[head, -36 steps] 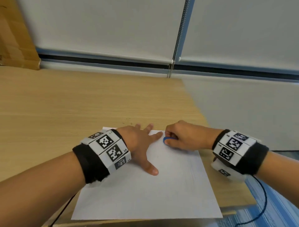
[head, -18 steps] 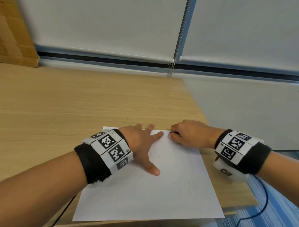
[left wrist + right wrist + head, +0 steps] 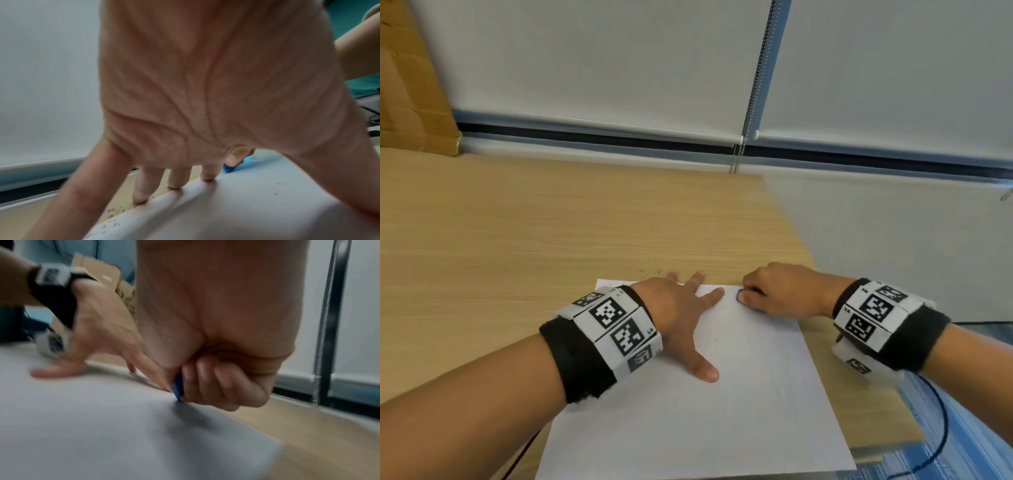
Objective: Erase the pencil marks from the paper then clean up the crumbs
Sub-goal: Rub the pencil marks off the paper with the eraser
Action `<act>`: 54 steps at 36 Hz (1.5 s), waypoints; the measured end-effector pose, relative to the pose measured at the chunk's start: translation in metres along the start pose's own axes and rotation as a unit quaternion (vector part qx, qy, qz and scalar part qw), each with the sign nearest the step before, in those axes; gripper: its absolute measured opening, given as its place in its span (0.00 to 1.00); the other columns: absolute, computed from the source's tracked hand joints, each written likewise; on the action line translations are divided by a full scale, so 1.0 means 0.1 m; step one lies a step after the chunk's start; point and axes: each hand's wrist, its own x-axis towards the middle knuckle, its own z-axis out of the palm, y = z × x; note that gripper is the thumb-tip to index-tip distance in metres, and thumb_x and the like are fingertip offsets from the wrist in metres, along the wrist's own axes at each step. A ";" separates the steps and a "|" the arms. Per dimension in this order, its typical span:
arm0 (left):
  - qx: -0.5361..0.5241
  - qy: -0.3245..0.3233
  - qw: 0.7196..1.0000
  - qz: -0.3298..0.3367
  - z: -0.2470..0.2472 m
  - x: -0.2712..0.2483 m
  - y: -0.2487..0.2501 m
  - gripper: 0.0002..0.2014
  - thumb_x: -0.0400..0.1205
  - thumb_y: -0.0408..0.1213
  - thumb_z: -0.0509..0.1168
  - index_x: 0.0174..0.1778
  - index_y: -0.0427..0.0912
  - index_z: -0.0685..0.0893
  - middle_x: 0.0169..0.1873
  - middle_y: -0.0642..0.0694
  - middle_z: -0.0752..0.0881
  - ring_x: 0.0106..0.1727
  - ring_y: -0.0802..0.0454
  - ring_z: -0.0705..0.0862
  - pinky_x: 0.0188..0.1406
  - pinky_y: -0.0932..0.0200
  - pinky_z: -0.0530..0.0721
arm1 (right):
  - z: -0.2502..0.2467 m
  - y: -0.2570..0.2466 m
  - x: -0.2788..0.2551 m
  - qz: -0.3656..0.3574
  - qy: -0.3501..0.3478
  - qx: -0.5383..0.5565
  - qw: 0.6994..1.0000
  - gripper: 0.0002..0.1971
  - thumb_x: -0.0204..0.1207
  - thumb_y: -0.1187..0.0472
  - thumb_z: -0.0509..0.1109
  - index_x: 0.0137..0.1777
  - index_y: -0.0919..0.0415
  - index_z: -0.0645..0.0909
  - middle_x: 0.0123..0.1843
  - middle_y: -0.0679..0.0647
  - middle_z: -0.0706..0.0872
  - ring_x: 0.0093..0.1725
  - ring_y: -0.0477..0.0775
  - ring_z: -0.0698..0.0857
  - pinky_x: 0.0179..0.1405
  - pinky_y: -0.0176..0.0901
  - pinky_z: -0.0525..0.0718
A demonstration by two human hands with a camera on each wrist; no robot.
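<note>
Erasing in progress at the paper's far edge.
Left hand (image 3: 681, 308) lies flat, splayed, pinning the paper (image 3: 722, 411); right hand (image 3: 780, 291) pinches a blue eraser (image 3: 739, 295), rubbing beside it.

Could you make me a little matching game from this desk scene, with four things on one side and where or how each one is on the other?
Things:
1. small blue eraser
2. white sheet of paper
3. left hand
4. dark eraser crumbs

States:
A. spread flat, pressing the sheet down
B. scattered past the sheet's far edge
C. pinched in the right hand
D. lying on the wooden desk

Pairs: 1-C, 2-D, 3-A, 4-B
</note>
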 end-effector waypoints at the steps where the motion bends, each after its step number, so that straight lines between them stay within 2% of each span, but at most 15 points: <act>1: 0.001 0.001 1.000 0.000 0.00 0.00 0.00 0.63 0.66 0.75 0.68 0.82 0.62 0.29 0.82 0.53 0.27 0.85 0.36 0.35 0.80 0.36 0.55 | 0.03 -0.05 -0.02 -0.012 -0.005 -0.004 1.000 0.19 0.84 0.47 0.55 0.31 0.49 0.67 0.33 0.45 0.76 0.34 0.51 0.76 0.37 0.47 0.75; 4: 0.006 0.001 1.000 -0.003 0.01 0.01 0.01 0.63 0.65 0.76 0.67 0.82 0.62 0.28 0.82 0.53 0.27 0.85 0.36 0.35 0.80 0.36 0.57 | 0.09 -0.19 -0.09 -0.045 -0.036 0.012 0.998 0.19 0.85 0.46 0.55 0.32 0.49 0.68 0.31 0.45 0.75 0.31 0.47 0.74 0.38 0.49 0.77; 7: 0.006 -0.003 1.000 -0.005 0.00 0.01 0.01 0.63 0.65 0.76 0.67 0.82 0.63 0.28 0.82 0.54 0.27 0.85 0.37 0.35 0.80 0.34 0.57 | 0.03 0.02 -0.07 -0.009 -0.025 0.030 0.999 0.20 0.84 0.44 0.55 0.33 0.51 0.70 0.34 0.46 0.78 0.36 0.51 0.78 0.43 0.51 0.79; 10: 0.004 -0.003 1.000 -0.005 0.00 0.01 0.00 0.63 0.65 0.76 0.67 0.82 0.63 0.28 0.82 0.54 0.27 0.85 0.37 0.35 0.80 0.35 0.56 | 0.03 0.05 -0.06 0.000 -0.008 0.016 1.000 0.19 0.85 0.46 0.55 0.32 0.51 0.69 0.35 0.48 0.79 0.37 0.53 0.79 0.41 0.50 0.79; 14: 0.005 0.003 1.000 -0.003 0.01 0.01 0.00 0.63 0.65 0.76 0.67 0.82 0.63 0.29 0.82 0.54 0.27 0.85 0.37 0.36 0.80 0.37 0.57 | 0.10 -0.12 -0.12 -0.039 -0.030 0.013 0.999 0.19 0.85 0.45 0.54 0.32 0.51 0.68 0.32 0.44 0.76 0.32 0.46 0.74 0.40 0.50 0.77; 18: 0.006 0.003 1.000 -0.003 0.01 0.00 0.01 0.62 0.66 0.76 0.67 0.82 0.62 0.29 0.82 0.54 0.27 0.85 0.37 0.36 0.80 0.36 0.57 | 0.01 0.09 -0.07 0.014 -0.007 0.014 1.000 0.20 0.85 0.44 0.53 0.35 0.55 0.71 0.34 0.48 0.78 0.37 0.53 0.77 0.39 0.49 0.76; 23: 0.001 0.008 1.000 -0.001 0.02 0.00 0.01 0.62 0.66 0.75 0.67 0.82 0.62 0.29 0.83 0.53 0.28 0.85 0.37 0.36 0.81 0.39 0.55 | 0.09 -0.14 -0.11 -0.040 -0.025 0.006 0.999 0.18 0.85 0.47 0.54 0.36 0.54 0.72 0.32 0.45 0.75 0.35 0.51 0.76 0.41 0.50 0.77; 27: 0.008 0.007 1.000 -0.001 0.02 0.01 0.00 0.63 0.65 0.76 0.66 0.82 0.62 0.29 0.82 0.53 0.27 0.85 0.38 0.36 0.80 0.37 0.56 | -0.01 0.07 -0.08 0.009 -0.008 0.011 1.000 0.21 0.85 0.45 0.53 0.40 0.59 0.76 0.36 0.47 0.78 0.39 0.52 0.77 0.41 0.48 0.76; 32: 0.010 0.004 1.000 -0.002 0.02 0.02 0.01 0.63 0.66 0.76 0.66 0.82 0.62 0.28 0.82 0.53 0.27 0.85 0.37 0.36 0.80 0.37 0.56 | 0.08 -0.15 -0.09 -0.032 -0.020 0.000 0.999 0.18 0.85 0.46 0.53 0.34 0.52 0.70 0.34 0.46 0.76 0.34 0.49 0.75 0.40 0.48 0.77; 35: 0.006 -0.004 1.000 -0.002 0.01 0.02 0.00 0.63 0.65 0.76 0.67 0.82 0.62 0.28 0.82 0.54 0.26 0.85 0.37 0.36 0.80 0.37 0.56 | 0.04 -0.03 -0.05 -0.003 -0.015 0.016 1.000 0.20 0.85 0.44 0.53 0.38 0.56 0.74 0.35 0.46 0.78 0.37 0.52 0.77 0.39 0.47 0.75; 37: 0.005 -0.002 1.000 -0.001 0.01 0.01 0.00 0.63 0.65 0.76 0.67 0.82 0.62 0.28 0.82 0.54 0.26 0.85 0.38 0.35 0.80 0.36 0.56 | -0.01 0.05 -0.04 0.012 -0.005 0.008 1.000 0.20 0.85 0.45 0.53 0.37 0.55 0.73 0.35 0.45 0.76 0.39 0.53 0.77 0.39 0.46 0.73; 42: 0.009 -0.001 1.000 -0.004 0.01 0.01 0.02 0.63 0.66 0.75 0.67 0.82 0.62 0.28 0.82 0.54 0.27 0.85 0.37 0.36 0.80 0.38 0.58 | 0.09 -0.17 -0.12 -0.040 -0.035 -0.002 0.999 0.18 0.85 0.45 0.53 0.39 0.54 0.73 0.34 0.46 0.76 0.37 0.51 0.77 0.41 0.49 0.77; 46: 0.011 -0.005 1.000 -0.006 0.00 0.01 0.02 0.62 0.66 0.76 0.67 0.82 0.62 0.28 0.82 0.54 0.26 0.85 0.38 0.36 0.79 0.36 0.57 | 0.00 0.08 -0.10 0.014 -0.013 0.008 1.000 0.20 0.85 0.44 0.53 0.39 0.57 0.75 0.36 0.45 0.78 0.40 0.53 0.78 0.42 0.48 0.77; 51: 0.012 -0.003 1.000 -0.007 0.01 0.02 0.02 0.63 0.66 0.76 0.67 0.82 0.62 0.28 0.82 0.54 0.27 0.85 0.38 0.36 0.80 0.38 0.58 | 0.13 -0.16 -0.18 -0.042 -0.022 -0.007 0.999 0.17 0.85 0.46 0.52 0.40 0.55 0.73 0.35 0.46 0.77 0.39 0.52 0.78 0.43 0.51 0.79; 54: 0.014 -0.004 1.000 -0.006 0.01 0.01 0.02 0.62 0.66 0.76 0.66 0.82 0.61 0.28 0.82 0.54 0.26 0.85 0.37 0.36 0.80 0.38 0.57 | 0.07 -0.05 -0.16 -0.014 -0.022 0.008 1.000 0.20 0.85 0.44 0.52 0.40 0.56 0.74 0.35 0.45 0.77 0.37 0.51 0.77 0.42 0.49 0.77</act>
